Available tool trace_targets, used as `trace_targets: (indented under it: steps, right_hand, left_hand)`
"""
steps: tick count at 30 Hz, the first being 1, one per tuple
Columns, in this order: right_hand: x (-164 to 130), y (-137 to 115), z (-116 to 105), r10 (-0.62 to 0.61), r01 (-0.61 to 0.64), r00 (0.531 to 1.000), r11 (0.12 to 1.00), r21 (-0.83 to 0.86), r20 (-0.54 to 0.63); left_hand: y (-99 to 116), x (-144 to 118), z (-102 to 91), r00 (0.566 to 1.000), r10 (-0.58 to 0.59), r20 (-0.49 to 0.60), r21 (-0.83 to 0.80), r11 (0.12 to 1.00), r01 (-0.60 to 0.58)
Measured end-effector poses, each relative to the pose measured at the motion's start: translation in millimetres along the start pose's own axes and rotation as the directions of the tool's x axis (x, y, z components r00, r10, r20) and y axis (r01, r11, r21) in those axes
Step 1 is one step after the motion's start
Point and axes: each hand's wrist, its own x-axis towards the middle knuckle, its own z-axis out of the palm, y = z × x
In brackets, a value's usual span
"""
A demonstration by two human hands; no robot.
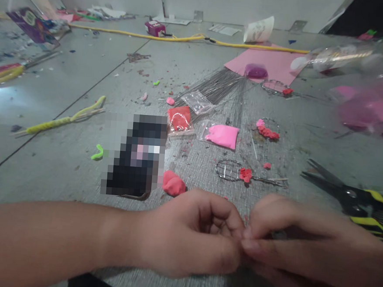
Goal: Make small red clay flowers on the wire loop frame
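My left hand (198, 236) and my right hand (305, 243) meet fingertip to fingertip low in the view. Both are pinched closed, and whatever sits between the fingertips is hidden or too small to make out. Just beyond my left hand lies a lump of coral-red clay (173, 183). A twisted wire loop (228, 169) with a cluster of small red clay petals (245, 175) rests past the fingertips. Farther back is another wire loop with pink and red clay pieces (268, 131). Nearest my right hand are black-and-yellow snips (348, 194), their blades apart.
A blurred-out dark phone-like object (131, 165) lies left of the clay. Bags of red clay (180, 120) and pink clay (222, 135) sit mid-view before a fan of thin wires (220, 86). A yellow cord (182, 39) crosses behind pink paper (282, 62). Yellow-green fuzzy sticks (50, 125) lie left.
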Motion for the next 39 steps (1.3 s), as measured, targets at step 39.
trace_targets:
  steps: [39]
  right_hand:
    - [4,19,5,0.200,-0.184,0.980,0.861,0.474,0.018]
  left_hand:
    - [10,-2,16.2,0.936,0.319,-0.151,0.364,0.898,-0.248]
